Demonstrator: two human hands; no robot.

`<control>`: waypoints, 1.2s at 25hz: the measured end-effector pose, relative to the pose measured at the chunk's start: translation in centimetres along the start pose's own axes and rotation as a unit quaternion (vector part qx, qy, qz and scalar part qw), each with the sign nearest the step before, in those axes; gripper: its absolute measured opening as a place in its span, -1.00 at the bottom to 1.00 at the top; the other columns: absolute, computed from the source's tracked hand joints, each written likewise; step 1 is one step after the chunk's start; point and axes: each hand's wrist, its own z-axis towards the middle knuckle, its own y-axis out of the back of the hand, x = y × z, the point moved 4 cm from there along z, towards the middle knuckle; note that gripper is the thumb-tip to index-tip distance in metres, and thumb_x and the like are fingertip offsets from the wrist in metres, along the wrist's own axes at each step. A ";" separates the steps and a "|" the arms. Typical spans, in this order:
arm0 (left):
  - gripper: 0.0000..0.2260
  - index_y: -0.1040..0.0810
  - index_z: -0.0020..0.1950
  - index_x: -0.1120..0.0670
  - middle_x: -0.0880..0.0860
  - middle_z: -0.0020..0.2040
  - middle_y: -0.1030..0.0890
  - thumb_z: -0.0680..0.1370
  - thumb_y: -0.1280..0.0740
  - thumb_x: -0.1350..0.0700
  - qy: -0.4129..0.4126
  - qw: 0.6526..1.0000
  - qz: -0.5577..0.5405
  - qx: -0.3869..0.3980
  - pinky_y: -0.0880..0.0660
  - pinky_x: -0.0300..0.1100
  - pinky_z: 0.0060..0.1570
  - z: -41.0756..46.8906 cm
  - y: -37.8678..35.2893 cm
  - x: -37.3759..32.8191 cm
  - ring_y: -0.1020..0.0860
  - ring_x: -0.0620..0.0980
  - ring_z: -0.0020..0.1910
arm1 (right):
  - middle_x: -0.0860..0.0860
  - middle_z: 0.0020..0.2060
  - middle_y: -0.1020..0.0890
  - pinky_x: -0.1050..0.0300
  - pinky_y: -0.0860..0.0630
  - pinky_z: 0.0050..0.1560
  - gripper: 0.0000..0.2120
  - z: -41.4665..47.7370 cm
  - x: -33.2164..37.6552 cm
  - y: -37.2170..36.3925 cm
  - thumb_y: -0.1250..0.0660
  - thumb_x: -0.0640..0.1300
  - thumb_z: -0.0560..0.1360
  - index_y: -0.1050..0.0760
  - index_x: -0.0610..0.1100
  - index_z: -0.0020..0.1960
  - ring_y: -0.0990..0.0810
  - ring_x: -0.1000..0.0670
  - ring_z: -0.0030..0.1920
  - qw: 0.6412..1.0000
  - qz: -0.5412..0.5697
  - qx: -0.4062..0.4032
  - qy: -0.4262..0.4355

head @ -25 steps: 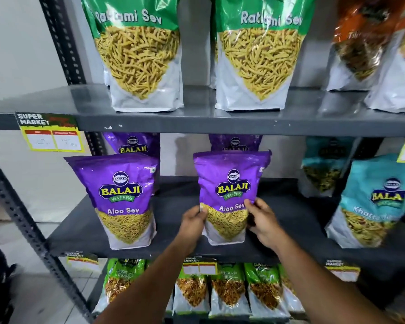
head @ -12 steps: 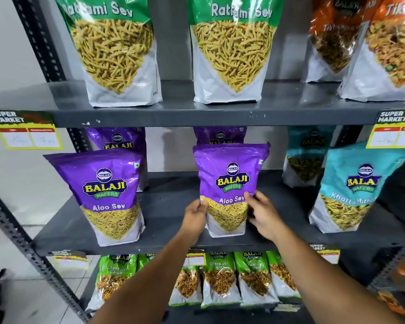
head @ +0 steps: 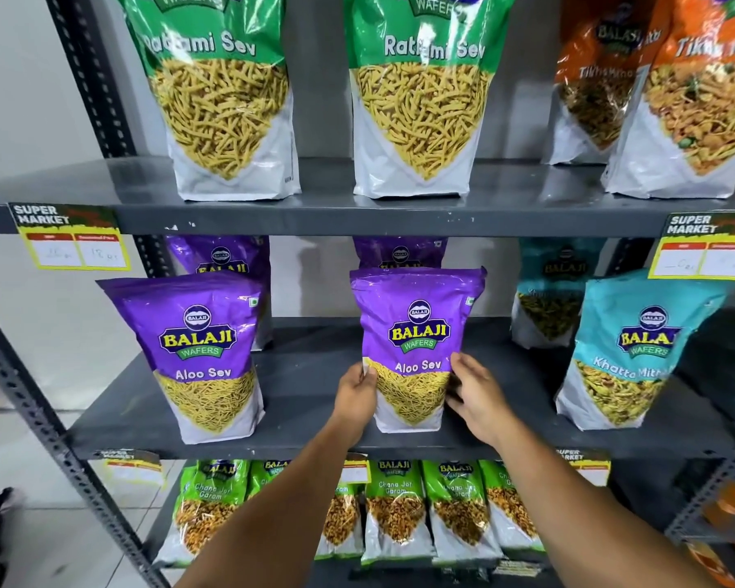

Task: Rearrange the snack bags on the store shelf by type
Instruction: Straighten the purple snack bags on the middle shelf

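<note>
Standing upright on the middle shelf [head: 315, 439], the purple Aloo Sev bag [head: 416, 333] is held at its lower sides — left hand [head: 357, 396] and right hand [head: 478, 396], fingers clamped on it, between another purple bag [head: 200, 354] and a teal bag [head: 624, 354].

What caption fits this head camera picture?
Two bare hands, left hand and right hand, steady an upright purple Aloo Sev bag on the grey metal shelf.
</note>
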 end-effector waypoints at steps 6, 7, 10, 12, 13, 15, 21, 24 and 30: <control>-0.74 -0.49 0.21 0.20 0.09 0.07 -0.64 0.66 -0.10 0.11 0.002 1.000 -0.010 0.011 -0.50 -0.32 -0.17 -0.4 -0.1 0.4 -0.62 -0.01 0.02 | 0.08 -0.09 -0.63 0.07 -0.41 -0.04 -0.80 -0.6 -1.1 0.4 -0.13 -0.14 0.60 -0.52 -0.03 -0.07 -0.55 0.07 -0.01 1.000 -0.008 -0.022 -0.011; -0.73 -0.49 0.22 0.20 0.12 0.12 -0.64 0.66 -0.11 0.11 0.001 1.000 -0.007 0.012 -0.50 -0.27 -0.10 -0.4 -0.1 0.5 -0.61 0.03 0.05 | 0.07 -0.08 -0.62 0.11 -0.41 -0.09 -0.80 -0.8 -1.3 0.3 -0.13 -0.18 0.59 -0.52 -0.03 -0.05 -0.55 0.08 -0.02 0.999 -0.007 -0.027 -0.016; -0.73 -0.49 0.24 0.17 0.16 0.19 -0.63 0.65 -0.11 0.08 -0.009 1.000 0.010 0.014 -0.49 -0.14 0.07 -0.4 0.0 0.7 -0.59 0.07 0.13 | 0.01 0.02 -0.60 0.19 -0.41 -0.15 -0.75 -1.2 -1.5 0.1 -0.15 -0.28 0.57 -0.47 -0.04 0.14 -0.55 0.03 0.06 0.999 -0.024 -0.031 -0.010; -0.70 -0.45 0.33 0.12 0.13 0.26 -0.59 0.65 -0.11 0.07 -0.039 0.998 0.054 0.009 -0.44 -0.14 0.14 -1.2 0.4 0.5 -0.55 0.08 0.22 | -0.08 0.20 -0.52 0.15 -0.44 0.02 -0.61 -1.4 -1.7 0.6 -0.23 -0.28 0.54 -0.36 -0.15 0.35 -0.48 -0.07 0.28 0.995 -0.086 -0.055 0.021; -0.67 -0.39 0.39 0.10 0.11 0.31 -0.55 0.65 -0.10 0.06 -0.062 0.994 0.093 0.008 -0.40 -0.17 0.15 -1.8 0.7 0.3 -0.52 0.09 0.26 | -0.11 0.29 -0.47 0.11 -0.42 0.14 -0.52 -1.6 -1.9 1.0 -0.28 -0.26 0.51 -0.29 -0.19 0.42 -0.44 -0.10 0.34 0.988 -0.136 -0.069 0.040; -0.60 -0.28 0.48 0.10 0.10 0.40 -0.47 0.65 -0.08 0.04 -0.104 0.979 0.176 0.005 -0.35 -0.20 0.19 -2.7 1.4 0.1 -0.44 0.11 0.36 | -0.14 0.37 -0.41 0.02 -0.42 0.24 -0.45 -2.3 -2.2 2.0 -0.33 -0.23 0.48 -0.27 -0.18 0.43 -0.46 -0.13 0.32 0.965 -0.231 -0.097 0.078; -0.58 -0.29 0.48 0.14 -0.01 0.46 -0.35 0.62 -0.12 0.07 -0.290 0.938 0.175 -0.074 -0.16 -0.39 0.42 -6.7 5.1 -5.5 -0.30 0.01 0.49 | 0.05 -0.03 -0.53 0.11 -0.52 0.08 -0.70 -7.9 0.7 -1.5 -0.34 -0.19 0.42 -0.55 -0.11 0.15 -0.57 0.10 -0.01 0.862 -0.391 -0.064 0.318; -0.60 -0.36 0.42 0.17 0.02 0.40 -0.41 0.60 -0.13 0.10 -0.425 0.880 0.128 -0.169 -0.23 -0.33 0.42 -10.0 9.2 -13.1 -0.35 -0.04 0.44 | 0.05 0.02 -0.56 0.38 -0.42 0.11 -0.74 -9.8 5.2 -7.8 -0.31 -0.19 0.44 -0.57 -0.11 0.12 -0.50 0.24 0.05 0.835 -0.368 0.016 0.408; -0.58 -0.36 0.41 0.23 0.08 0.38 -0.44 0.60 -0.11 0.07 -0.492 0.808 0.077 -0.316 -0.27 -0.31 0.38 -11.4 17.3 -26.4 -0.40 0.00 0.40 | -0.11 0.16 -0.56 0.16 -0.40 0.27 -0.62 -11.4 17.4 -20.9 -0.20 -0.29 0.45 -0.47 -0.22 0.26 -0.51 -0.02 0.19 0.804 -0.294 0.048 0.514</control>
